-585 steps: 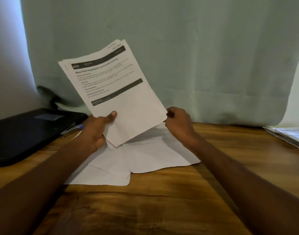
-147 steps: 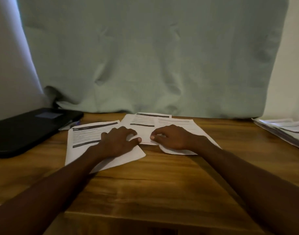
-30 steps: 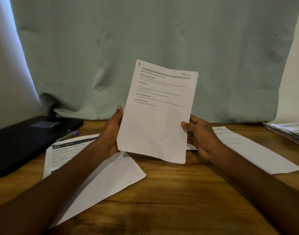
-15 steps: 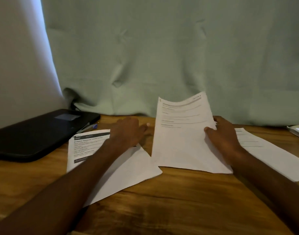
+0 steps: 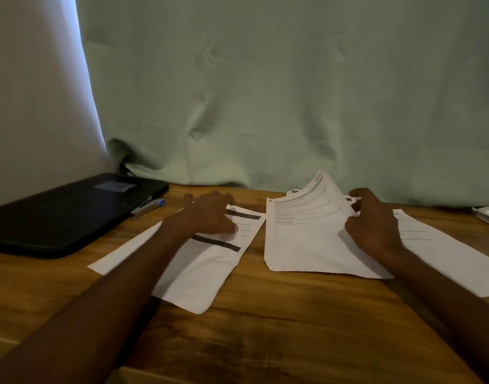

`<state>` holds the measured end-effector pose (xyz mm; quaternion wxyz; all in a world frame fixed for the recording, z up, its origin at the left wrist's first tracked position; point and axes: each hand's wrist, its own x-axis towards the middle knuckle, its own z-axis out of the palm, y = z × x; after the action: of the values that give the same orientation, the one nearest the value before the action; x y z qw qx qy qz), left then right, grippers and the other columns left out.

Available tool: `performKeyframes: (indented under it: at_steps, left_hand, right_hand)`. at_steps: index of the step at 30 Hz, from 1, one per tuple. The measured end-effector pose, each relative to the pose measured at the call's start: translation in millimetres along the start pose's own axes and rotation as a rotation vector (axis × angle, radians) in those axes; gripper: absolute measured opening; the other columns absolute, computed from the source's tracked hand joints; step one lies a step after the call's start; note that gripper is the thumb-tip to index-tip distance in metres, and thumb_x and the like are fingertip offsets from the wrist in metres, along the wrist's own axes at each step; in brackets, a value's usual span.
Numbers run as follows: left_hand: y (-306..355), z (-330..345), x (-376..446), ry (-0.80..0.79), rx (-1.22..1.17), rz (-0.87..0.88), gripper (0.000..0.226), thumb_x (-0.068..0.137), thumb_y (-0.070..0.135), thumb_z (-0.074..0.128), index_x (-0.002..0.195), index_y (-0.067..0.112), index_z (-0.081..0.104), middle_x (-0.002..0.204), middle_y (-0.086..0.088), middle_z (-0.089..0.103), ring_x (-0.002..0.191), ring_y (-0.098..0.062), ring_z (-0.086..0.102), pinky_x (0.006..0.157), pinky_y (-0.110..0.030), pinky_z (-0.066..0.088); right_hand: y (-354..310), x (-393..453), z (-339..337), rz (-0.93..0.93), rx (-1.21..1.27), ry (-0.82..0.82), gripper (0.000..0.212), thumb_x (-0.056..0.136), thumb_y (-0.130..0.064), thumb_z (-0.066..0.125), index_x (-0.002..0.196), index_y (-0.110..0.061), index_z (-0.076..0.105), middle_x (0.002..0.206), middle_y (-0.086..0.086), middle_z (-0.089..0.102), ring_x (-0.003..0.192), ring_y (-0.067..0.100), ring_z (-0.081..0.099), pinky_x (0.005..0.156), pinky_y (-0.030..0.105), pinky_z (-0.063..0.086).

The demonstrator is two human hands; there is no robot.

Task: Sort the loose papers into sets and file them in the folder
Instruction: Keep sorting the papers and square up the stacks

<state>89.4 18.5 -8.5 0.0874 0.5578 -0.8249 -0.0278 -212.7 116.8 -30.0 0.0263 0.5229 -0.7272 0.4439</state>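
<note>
Right hand (image 5: 372, 225) pinches middle stack's (image 5: 301, 239) lifted top sheet at 1 o'clock; left hand (image 5: 211, 214) presses flat on left pile (image 5: 201, 273). Black folder (image 5: 63, 212) at 10 o'clock. Risk: sheet creases or sets mix.

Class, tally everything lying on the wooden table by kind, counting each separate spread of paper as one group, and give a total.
Paper groups: 4: left sheet, middle sheets, right sheet, far-right stack
Black folder: 1
Pen: 1
Total: 6
</note>
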Motion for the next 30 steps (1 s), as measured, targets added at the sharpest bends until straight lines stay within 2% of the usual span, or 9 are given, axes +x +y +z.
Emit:
performKeyframes:
  at_steps: [3,8,11,14,17,22,26,28,30]
  left_hand:
    - [-7.4,9.5,2.4,-0.134,0.015,-0.007,0.072,0.093,0.069,0.053,0.151,0.028,0.043,0.16,-0.003,0.04,0.144,-0.026,0.039,0.116,-0.041,0.033]
    - [5.4,25.5,5.5,-0.009,0.068,-0.037,0.083,0.084,0.088,0.038,0.149,0.037,0.046,0.158,-0.005,0.042,0.145,-0.03,0.039,0.114,-0.05,0.034]
    - [9.8,31.1,7.6,0.017,-0.001,-0.038,0.075,0.09,0.083,0.036,0.148,0.036,0.048,0.158,-0.005,0.042,0.144,-0.031,0.038,0.115,-0.049,0.031]
    - [11.1,29.3,11.8,0.122,-0.239,-0.009,0.065,0.097,0.072,0.037,0.136,0.025,0.061,0.143,-0.003,0.059,0.128,-0.025,0.054,0.108,-0.039,0.042]
    - [18.0,20.6,8.2,0.2,-0.493,-0.019,0.058,0.1,0.067,0.039,0.117,0.02,0.069,0.119,0.0,0.067,0.109,-0.022,0.061,0.097,-0.035,0.047]
    - [24.7,18.4,3.6,0.165,-0.622,0.025,0.052,0.097,0.064,0.051,0.125,0.024,0.07,0.13,0.004,0.064,0.11,-0.013,0.055,0.093,-0.031,0.039]
    - [29.5,3.6,0.4,0.121,-1.128,0.011,0.077,0.083,0.085,0.041,0.118,0.024,0.071,0.118,0.006,0.072,0.116,-0.018,0.065,0.104,-0.039,0.047]
    - [29.1,-4.4,-1.5,0.001,-1.398,0.016,0.095,0.07,0.092,0.04,0.121,0.017,0.07,0.114,-0.002,0.076,0.106,-0.02,0.073,0.096,-0.04,0.055]
    - [30.6,-8.8,-5.6,-0.063,-1.498,0.069,0.092,0.074,0.086,0.04,0.122,0.014,0.069,0.11,-0.005,0.077,0.097,-0.02,0.075,0.081,-0.036,0.058]
  right_hand:
    - [3.1,2.2,-4.8,0.017,0.034,0.071,0.053,0.086,0.003,0.064,0.136,-0.012,0.054,0.121,0.014,0.069,0.108,0.036,0.063,0.081,0.033,0.042]
    - [3.0,6.2,-7.8,0.079,0.165,0.173,0.046,0.086,0.004,0.065,0.128,-0.014,0.059,0.11,0.008,0.068,0.105,0.031,0.065,0.085,0.038,0.05]
    - [4.4,16.6,-16.5,0.173,0.384,0.271,0.043,0.087,0.003,0.067,0.125,-0.014,0.062,0.108,0.004,0.069,0.089,0.014,0.067,0.072,0.024,0.052]
    - [10.0,22.6,-26.0,0.206,0.617,0.337,0.043,0.088,0.005,0.067,0.127,-0.01,0.064,0.108,0.002,0.07,0.083,-0.001,0.064,0.063,0.012,0.048]
    - [10.4,25.7,-33.8,0.199,0.742,0.42,0.041,0.086,0.006,0.068,0.123,-0.011,0.064,0.109,0.002,0.071,0.095,0.01,0.07,0.071,0.013,0.053]
    - [-7.0,23.8,-52.4,0.005,0.72,0.642,0.037,0.088,0.001,0.067,0.121,-0.013,0.062,0.119,0.0,0.067,0.105,0.008,0.065,0.078,0.01,0.053]
    - [-21.1,16.5,-40.2,0.008,0.89,0.493,0.037,0.087,0.004,0.068,0.12,-0.013,0.063,0.113,0.005,0.071,0.099,0.009,0.07,0.084,0.02,0.058]
    - [-26.1,9.1,-24.4,0.026,0.943,0.404,0.036,0.085,0.005,0.069,0.116,-0.013,0.065,0.109,0.006,0.072,0.098,0.016,0.071,0.086,0.027,0.059]
    - [-32.1,-1.2,-10.8,0.016,0.889,0.33,0.033,0.087,0.003,0.071,0.113,-0.016,0.067,0.107,0.0,0.072,0.099,0.014,0.071,0.084,0.025,0.059]
